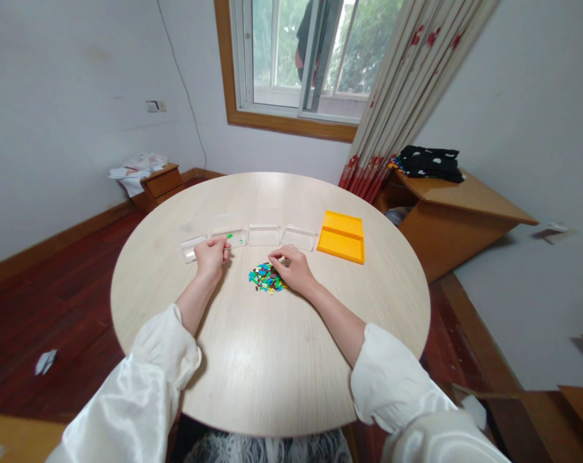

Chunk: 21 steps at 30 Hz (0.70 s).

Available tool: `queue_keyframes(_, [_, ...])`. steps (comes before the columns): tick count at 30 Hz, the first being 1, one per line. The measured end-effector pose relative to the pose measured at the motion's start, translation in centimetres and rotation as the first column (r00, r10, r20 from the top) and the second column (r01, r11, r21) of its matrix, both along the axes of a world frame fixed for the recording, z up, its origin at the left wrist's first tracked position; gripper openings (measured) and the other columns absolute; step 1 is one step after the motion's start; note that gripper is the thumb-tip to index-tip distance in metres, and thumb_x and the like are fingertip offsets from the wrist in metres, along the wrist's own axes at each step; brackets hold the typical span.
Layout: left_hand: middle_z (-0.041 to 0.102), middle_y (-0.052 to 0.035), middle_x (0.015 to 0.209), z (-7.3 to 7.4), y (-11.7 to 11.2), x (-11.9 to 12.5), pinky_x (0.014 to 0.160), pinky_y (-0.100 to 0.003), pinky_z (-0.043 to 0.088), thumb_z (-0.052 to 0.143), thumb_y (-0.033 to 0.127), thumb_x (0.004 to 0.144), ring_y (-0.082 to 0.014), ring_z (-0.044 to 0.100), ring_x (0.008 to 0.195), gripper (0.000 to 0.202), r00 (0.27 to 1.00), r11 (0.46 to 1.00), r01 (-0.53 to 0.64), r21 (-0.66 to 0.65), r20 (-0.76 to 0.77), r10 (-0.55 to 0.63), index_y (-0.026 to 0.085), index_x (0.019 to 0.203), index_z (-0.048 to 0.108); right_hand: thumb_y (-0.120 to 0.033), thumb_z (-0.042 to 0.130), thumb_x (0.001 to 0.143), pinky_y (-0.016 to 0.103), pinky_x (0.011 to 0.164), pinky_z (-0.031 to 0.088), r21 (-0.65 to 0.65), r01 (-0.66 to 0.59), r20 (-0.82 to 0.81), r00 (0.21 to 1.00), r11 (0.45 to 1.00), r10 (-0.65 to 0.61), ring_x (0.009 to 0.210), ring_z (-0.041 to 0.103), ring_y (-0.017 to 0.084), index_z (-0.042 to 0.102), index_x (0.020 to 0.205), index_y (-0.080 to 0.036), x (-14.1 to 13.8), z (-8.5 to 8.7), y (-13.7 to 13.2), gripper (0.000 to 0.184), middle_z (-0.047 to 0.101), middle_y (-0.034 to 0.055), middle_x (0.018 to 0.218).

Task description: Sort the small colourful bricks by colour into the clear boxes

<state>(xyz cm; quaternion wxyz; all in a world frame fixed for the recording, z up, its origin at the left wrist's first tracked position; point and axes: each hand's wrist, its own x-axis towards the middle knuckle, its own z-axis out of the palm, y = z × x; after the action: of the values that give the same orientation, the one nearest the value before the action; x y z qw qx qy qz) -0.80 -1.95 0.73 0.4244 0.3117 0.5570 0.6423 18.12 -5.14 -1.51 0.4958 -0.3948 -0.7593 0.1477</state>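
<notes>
A small heap of coloured plastic pieces (pixel 265 278) lies in the middle of the round wooden table (pixel 253 360). My right hand (pixel 291 267) rests on the heap's right side with its fingers curled and pinched over the pieces. My left hand (pixel 212 255) is closed in a pinch on a small green piece (pixel 230 236) over a row of clear plastic boxes (pixel 262 235). A green piece also lies inside one clear box (pixel 236 241).
An orange tray (pixel 342 236) sits to the right of the clear boxes. A wooden desk (pixel 460 206) with dark cloth on it stands at the right. A low cabinet (pixel 162 183) with papers stands at the left wall. A person stands outside the window.
</notes>
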Motion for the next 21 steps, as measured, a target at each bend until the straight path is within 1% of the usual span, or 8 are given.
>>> queue_keyframes(10, [0.05, 0.0031, 0.045, -0.01, 0.03, -0.04, 0.032, -0.017, 0.022, 0.058, 0.021, 0.059, -0.0033, 0.034, 0.032, 0.011, 1.0, 1.0, -0.004, 0.011, -0.002, 0.004, 0.012, 0.053, 0.052, -0.019, 0.057, 0.08, 0.031, 0.071, 0.045, -0.001, -0.005, 0.002, 1.0, 1.0, 0.005, 0.073, 0.055, 0.017, 0.064, 0.073, -0.019, 0.02, 0.01, -0.02, 0.01, 0.063, 0.0033, 0.071])
queue_keyframes(17, [0.049, 0.0038, 0.045, 0.04, 0.07, 0.02, 0.031, -0.017, 0.019, 0.056, 0.018, 0.058, -0.0025, 0.033, 0.03, 0.01, 1.0, 1.0, -0.012, 0.013, 0.012, 0.012, 0.012, 0.051, 0.052, -0.018, 0.057, 0.08, 0.03, 0.071, 0.045, -0.008, 0.001, 0.013, 1.0, 1.0, -0.001, 0.074, 0.055, 0.016, 0.064, 0.073, -0.02, 0.09, -0.21, 0.11, 0.01, 0.064, 0.0025, 0.071])
queue_keyframes(21, [0.049, 0.0036, 0.045, 0.07, 0.0, 0.06, 0.031, -0.017, 0.019, 0.056, 0.019, 0.06, -0.003, 0.033, 0.03, 0.012, 1.0, 1.0, -0.01, 0.025, 0.008, 0.01, 0.012, 0.051, 0.051, -0.018, 0.057, 0.08, 0.031, 0.07, 0.045, 0.001, -0.004, -0.005, 1.0, 1.0, 0.004, 0.073, 0.055, 0.016, 0.064, 0.073, -0.02, 0.05, -0.18, 0.15, 0.01, 0.064, 0.0029, 0.071])
